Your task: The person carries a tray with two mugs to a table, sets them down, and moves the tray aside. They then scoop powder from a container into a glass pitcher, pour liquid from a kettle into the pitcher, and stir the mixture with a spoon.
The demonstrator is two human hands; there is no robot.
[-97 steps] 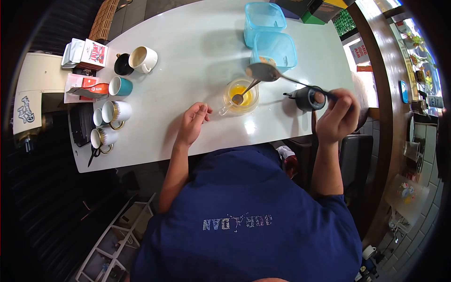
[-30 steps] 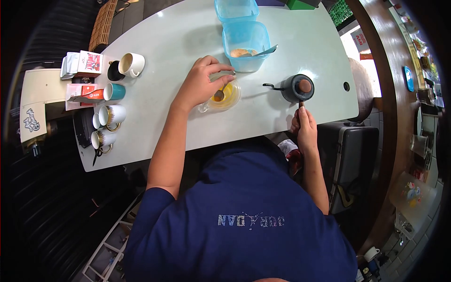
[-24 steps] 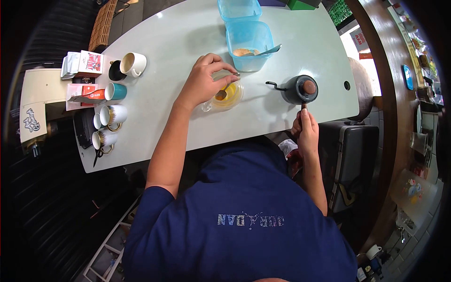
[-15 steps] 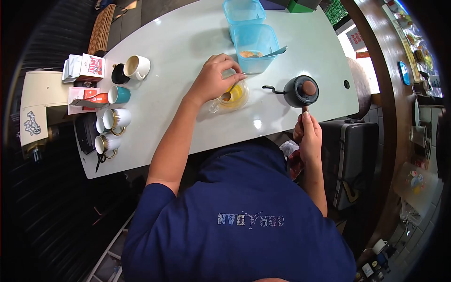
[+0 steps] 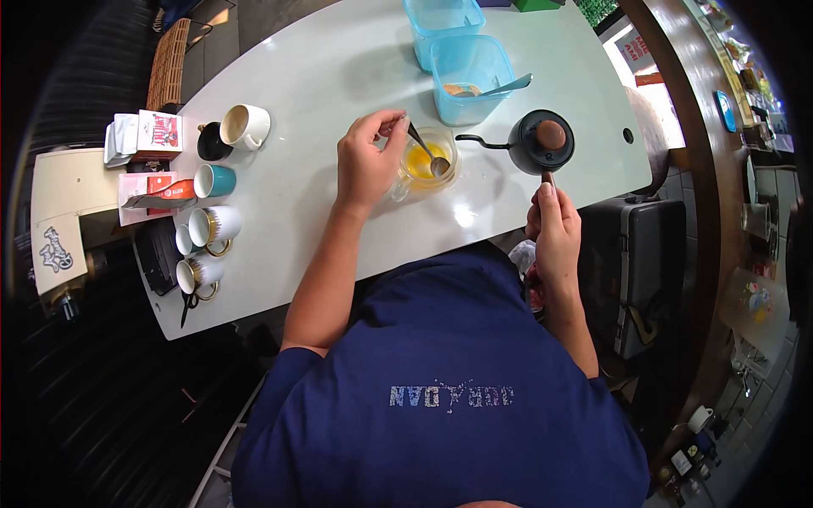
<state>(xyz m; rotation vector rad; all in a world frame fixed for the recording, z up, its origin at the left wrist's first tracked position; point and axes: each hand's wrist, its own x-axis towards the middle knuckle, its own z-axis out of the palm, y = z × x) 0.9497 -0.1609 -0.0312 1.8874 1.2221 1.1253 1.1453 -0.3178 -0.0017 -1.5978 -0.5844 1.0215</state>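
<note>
The left hand [image 5: 370,161] is pinching a metal spoon [image 5: 417,137] by its handle end, fingers nearly closed; the spoon is slanting toward four o'clock, its bowl showing over the yellow liquid in the glass cup [image 5: 456,173]; the right hand [image 5: 555,227] is curling closed around the handle of the black gooseneck kettle [image 5: 527,152], which is sitting at three o'clock from the cup and pointing its spout toward nine; whether the kettle is touching the counter [image 5: 339,93], one cannot tell.

At one o'clock from the cup, a blue plastic container [image 5: 495,59] is holding orange-brown contents and a second spoon [image 5: 517,84]; another blue container [image 5: 428,32] is standing at twelve; a teal mug [image 5: 215,181] is standing at nine, well apart.
</note>
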